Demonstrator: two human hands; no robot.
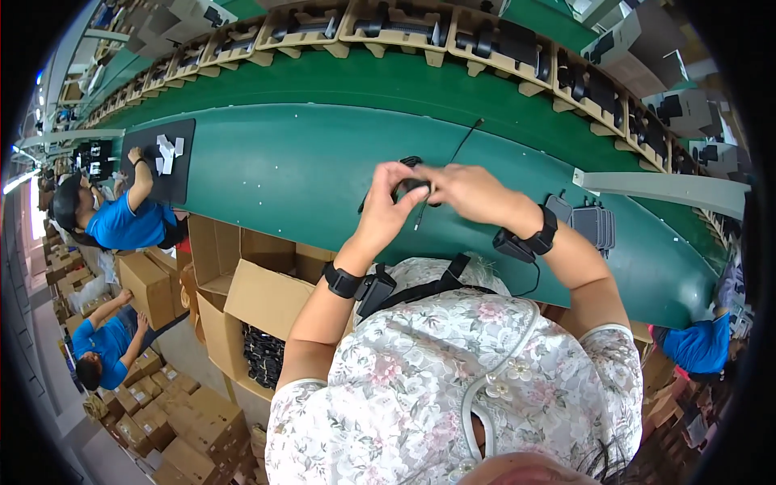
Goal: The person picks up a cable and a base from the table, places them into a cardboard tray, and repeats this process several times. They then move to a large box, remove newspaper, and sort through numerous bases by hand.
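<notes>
The left hand (384, 208) pinches a small black cable bundle (417, 185) between thumb and fingers, above the green table (323, 158) in front of the person's chest. The right hand (475, 194) meets it from the other side, its fingertips blurred, so whether they grip or only touch it cannot be told. A thin black cord (464, 141) runs out beyond the hands. Flat dark cases (594, 227) stand near the right forearm; an open cardboard box (271, 299) holding black coils (263, 356) sits below the table edge.
</notes>
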